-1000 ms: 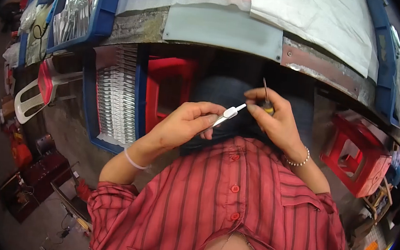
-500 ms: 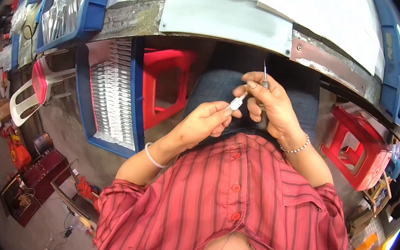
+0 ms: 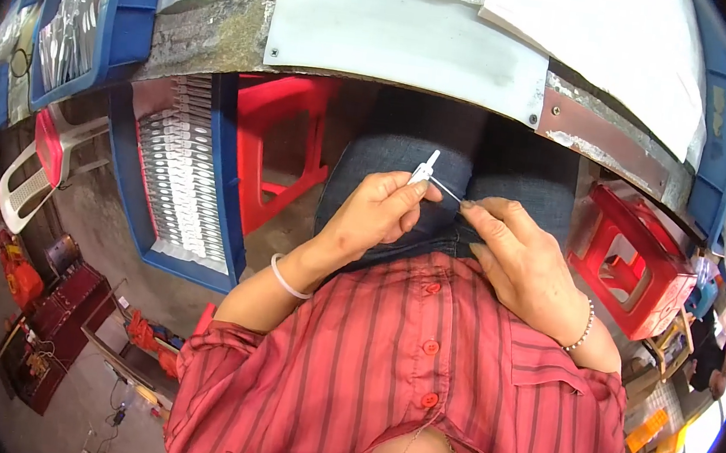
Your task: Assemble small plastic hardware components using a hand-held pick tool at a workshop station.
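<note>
Over my lap, my left hand [image 3: 387,211] pinches a small white plastic piece [image 3: 423,172] between thumb and fingers, its narrow end pointing up and away from me. To its right, my right hand [image 3: 523,261] is closed round a slim awl-like tool, whose handle is hidden in the fingers. The thin metal shaft [image 3: 448,190] of that tool slants up to the left and reaches the lower side of the white piece. Whether the tip sits inside the piece or only against it, I cannot tell.
At left, a blue crate [image 3: 229,186] holds stacked rows of silver-and-white pieces. Another blue tray [image 3: 134,8] of similar pieces stands on the worktable. The table edge [image 3: 408,50] runs ahead of my knees. Red stools [image 3: 666,294] stand at both sides.
The awl-like tool has turned from pointing away to pointing at the white piece. My right hand has moved nearer my body and its fingers have left the piece, which is now tilted differently.
</note>
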A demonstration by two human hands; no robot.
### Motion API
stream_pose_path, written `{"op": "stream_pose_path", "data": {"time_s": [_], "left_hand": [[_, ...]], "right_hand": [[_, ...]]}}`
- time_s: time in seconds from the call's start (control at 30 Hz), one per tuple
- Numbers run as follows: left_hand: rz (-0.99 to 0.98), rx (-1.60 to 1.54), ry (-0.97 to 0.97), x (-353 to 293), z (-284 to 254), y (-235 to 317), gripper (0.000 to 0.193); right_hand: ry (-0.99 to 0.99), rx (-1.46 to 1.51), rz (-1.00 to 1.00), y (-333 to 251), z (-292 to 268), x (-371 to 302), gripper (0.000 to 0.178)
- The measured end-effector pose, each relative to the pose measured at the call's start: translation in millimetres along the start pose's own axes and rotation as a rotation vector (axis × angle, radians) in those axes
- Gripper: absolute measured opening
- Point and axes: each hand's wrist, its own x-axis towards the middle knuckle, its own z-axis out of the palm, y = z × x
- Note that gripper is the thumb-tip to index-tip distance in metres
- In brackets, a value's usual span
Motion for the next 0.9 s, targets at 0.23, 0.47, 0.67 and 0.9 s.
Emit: {"op": "stream_pose_path", "data": {"time_s": [0.23, 0.47, 0.67, 0.9], "left_hand": [[-0.014, -0.028, -0.006, 0, 1, 2, 0.027], [0.035, 0.060, 0.016, 3, 4, -6, 0.027], [0.207, 0.324, 0.107, 7, 9, -17, 0.027], [0.433, 0.673, 0.229, 10, 10, -17, 0.024]], "right_hand": [[-0.023, -0.003, 0.010, 5, 5, 5, 0.048], [-0.035, -0.015, 0.013, 7, 5, 6, 0.048], [0.024, 0.131, 0.033, 18, 8, 5, 0.035], [-0.007, 0.258, 0.218, 29, 7, 20, 0.030]]}}
